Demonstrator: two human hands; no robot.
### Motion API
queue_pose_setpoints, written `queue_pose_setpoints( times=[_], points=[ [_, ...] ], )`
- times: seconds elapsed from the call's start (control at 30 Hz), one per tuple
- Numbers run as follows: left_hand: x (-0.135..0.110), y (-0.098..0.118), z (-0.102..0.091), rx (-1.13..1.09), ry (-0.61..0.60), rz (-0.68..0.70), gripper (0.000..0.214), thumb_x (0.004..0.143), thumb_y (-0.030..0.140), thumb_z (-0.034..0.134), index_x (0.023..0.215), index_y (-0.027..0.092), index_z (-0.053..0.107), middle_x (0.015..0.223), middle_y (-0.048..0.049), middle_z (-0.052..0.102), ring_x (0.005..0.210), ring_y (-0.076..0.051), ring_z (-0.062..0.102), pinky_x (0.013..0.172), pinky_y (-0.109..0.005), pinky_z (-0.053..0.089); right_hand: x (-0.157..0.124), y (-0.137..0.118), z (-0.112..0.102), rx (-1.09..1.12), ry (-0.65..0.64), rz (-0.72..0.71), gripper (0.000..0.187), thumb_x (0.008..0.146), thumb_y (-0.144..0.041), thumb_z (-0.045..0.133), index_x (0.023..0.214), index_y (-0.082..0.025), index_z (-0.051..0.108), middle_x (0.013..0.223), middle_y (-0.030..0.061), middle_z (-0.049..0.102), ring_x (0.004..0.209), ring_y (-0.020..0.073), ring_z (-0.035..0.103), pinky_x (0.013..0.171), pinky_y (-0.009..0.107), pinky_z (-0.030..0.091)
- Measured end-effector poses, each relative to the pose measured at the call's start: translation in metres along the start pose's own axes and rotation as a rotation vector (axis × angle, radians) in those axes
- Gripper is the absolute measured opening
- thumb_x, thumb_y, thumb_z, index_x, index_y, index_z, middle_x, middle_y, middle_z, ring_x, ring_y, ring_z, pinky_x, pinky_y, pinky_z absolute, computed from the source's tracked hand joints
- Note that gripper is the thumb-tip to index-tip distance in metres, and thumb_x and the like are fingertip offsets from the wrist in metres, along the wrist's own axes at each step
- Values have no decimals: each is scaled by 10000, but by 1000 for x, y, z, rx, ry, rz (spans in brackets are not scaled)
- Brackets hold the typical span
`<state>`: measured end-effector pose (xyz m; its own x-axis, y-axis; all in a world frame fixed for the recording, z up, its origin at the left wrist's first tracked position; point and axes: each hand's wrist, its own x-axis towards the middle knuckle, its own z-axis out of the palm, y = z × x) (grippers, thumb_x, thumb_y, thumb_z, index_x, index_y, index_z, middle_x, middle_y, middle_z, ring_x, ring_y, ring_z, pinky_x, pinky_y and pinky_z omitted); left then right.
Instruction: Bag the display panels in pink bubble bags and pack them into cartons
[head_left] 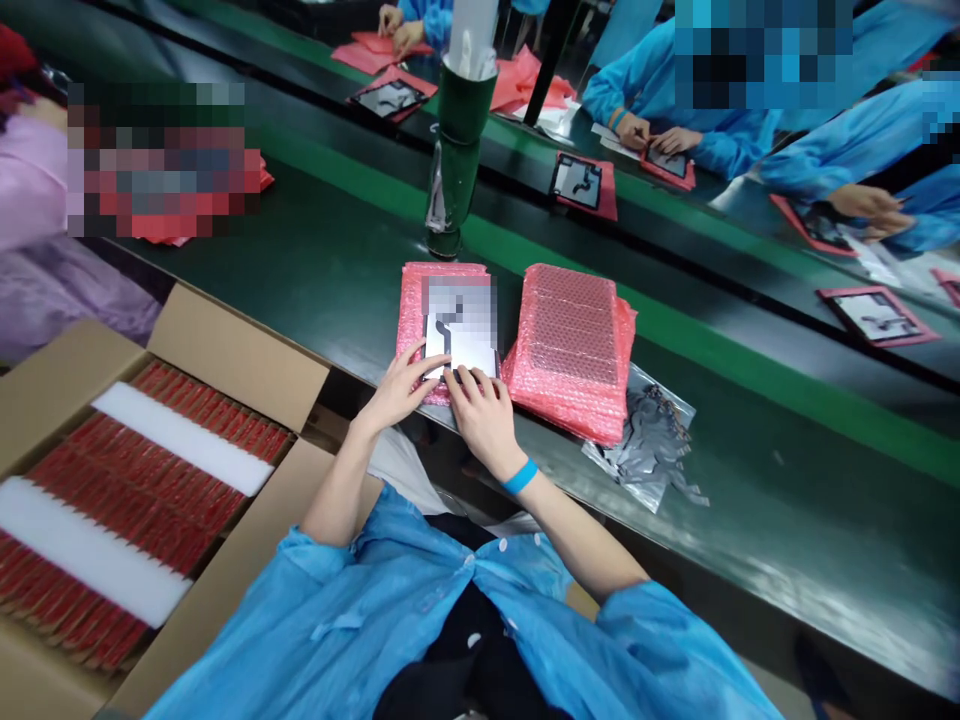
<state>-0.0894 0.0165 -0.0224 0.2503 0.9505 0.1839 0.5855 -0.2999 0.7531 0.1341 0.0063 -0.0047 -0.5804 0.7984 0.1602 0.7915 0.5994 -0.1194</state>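
A blue smock point(420, 620) lies nearest the lens, open at the chest over dark clothing; both forearms reach from it to the near edge of the green-and-black surface point(780, 510). Left hand point(397, 385): grip open, fingers spread over the left side of a flat white-and-dark panel point(461, 350), which is partly blurred. Right hand point(484, 420), blue wristband point(520, 476) at the wrist: fingers point(469, 385) curl over the panel's near edge; cannot tell whether this grip is closed on it. The panel rests near the surface edge on a pink bubble bag point(410, 320); cannot tell whether it is partly inside. Hands on both sides of the panel appear placed to steady it against the bag.

A stack of pink bubble bags point(570, 350) sits just right, within easy reach, probably for that reason. Silver foil bags point(645, 450) touch its right side. Left, an open cardboard carton point(232, 350) holds rows of red packets point(142, 500), with white foam strips point(184, 438) apparently keeping the rows apart. Beyond, a co-worker's hands point(862, 205) work at a parallel belt.
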Motion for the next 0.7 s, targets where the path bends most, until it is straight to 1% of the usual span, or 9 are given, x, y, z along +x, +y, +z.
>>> queue_pose_setpoints(
  times=[0.1, 0.2, 0.3, 0.37, 0.43, 0.53, 0.63, 0.67, 0.7],
  points=[
    [-1, 1, 0, -6, 11, -16, 495, 1133, 447, 499, 1588, 295, 624, 1697, -71, 558, 1720, -289, 287, 1400, -512, 285, -9, -2, -12, 158, 40, -27, 573, 1131, -295, 512, 1692, -186, 475, 1648, 200, 586, 1515, 382, 546, 1231, 572, 474],
    [-2, -2, 2, -10, 14, -18, 506, 1128, 476, 503, 1588, 302, 624, 1705, -65, 553, 1723, -291, 282, 1401, -521, 280, -27, 12, -35, 322, 175, -59, 584, 1132, -362, 546, 1693, -220, 475, 1589, 167, 634, 1468, 318, 603, 1239, 495, 506],
    [-1, -3, 8, 15, 27, -18, 504, 1112, 463, 518, 1577, 303, 630, 1648, -77, 615, 1721, -299, 285, 1389, -548, 295, -46, 48, -52, 229, 357, 107, 649, 1110, -401, 587, 1723, -246, 440, 1692, 159, 540, 1614, 363, 446, 1329, 589, 382],
    [0, 1, 13, 31, 67, -26, 506, 1079, 433, 565, 1562, 299, 632, 1603, -89, 656, 1700, -317, 331, 1391, -594, 263, -56, 75, -55, 150, 381, 209, 728, 1077, -395, 629, 1746, -219, 402, 1741, 169, 479, 1665, 404, 349, 1348, 669, 297],
    [0, 12, 18, 40, 161, -43, 526, 1040, 405, 622, 1554, 292, 621, 1604, -100, 654, 1656, -344, 408, 1396, -661, 180, -63, 97, -51, 143, 372, 247, 682, 1045, -325, 641, 1701, -217, 487, 1677, 162, 557, 1614, 400, 419, 1336, 679, 298],
    [0, 39, 26, 40, 390, -49, 457, 1026, 389, 650, 1470, 280, 655, 1613, -117, 641, 1582, -358, 506, 1388, -716, 81, -69, 109, -47, 216, 411, 247, 464, 1011, -181, 589, 1437, -263, 753, 1401, 115, 751, 1365, 347, 617, 1279, 633, 370],
    [-2, 73, 39, -153, 550, -60, 352, 1027, 440, 663, 1321, 255, 716, 1504, -134, 705, 1502, -347, 585, 1376, -653, 243, -74, 98, -49, 345, 520, 231, 362, 1026, -167, 562, 1229, -283, 838, 1204, 87, 807, 1161, 299, 682, 1191, 579, 441],
    [-2, 85, 44, -298, 524, -93, 361, 1012, 475, 688, 1289, 247, 726, 1443, -140, 734, 1461, -346, 622, 1349, -617, 330, -77, 90, -50, 377, 583, 232, 350, 1036, -178, 562, 1223, -287, 837, 1188, 81, 809, 1140, 291, 689, 1177, 567, 448],
    [-2, 96, 50, -478, 442, -142, 396, 991, 514, 718, 1276, 238, 731, 1385, -144, 759, 1422, -349, 655, 1310, -586, 407, -80, 79, -51, 396, 656, 232, 349, 1043, -185, 564, 1241, -295, 830, 1188, 76, 809, 1137, 286, 695, 1175, 561, 446]
  ],
)
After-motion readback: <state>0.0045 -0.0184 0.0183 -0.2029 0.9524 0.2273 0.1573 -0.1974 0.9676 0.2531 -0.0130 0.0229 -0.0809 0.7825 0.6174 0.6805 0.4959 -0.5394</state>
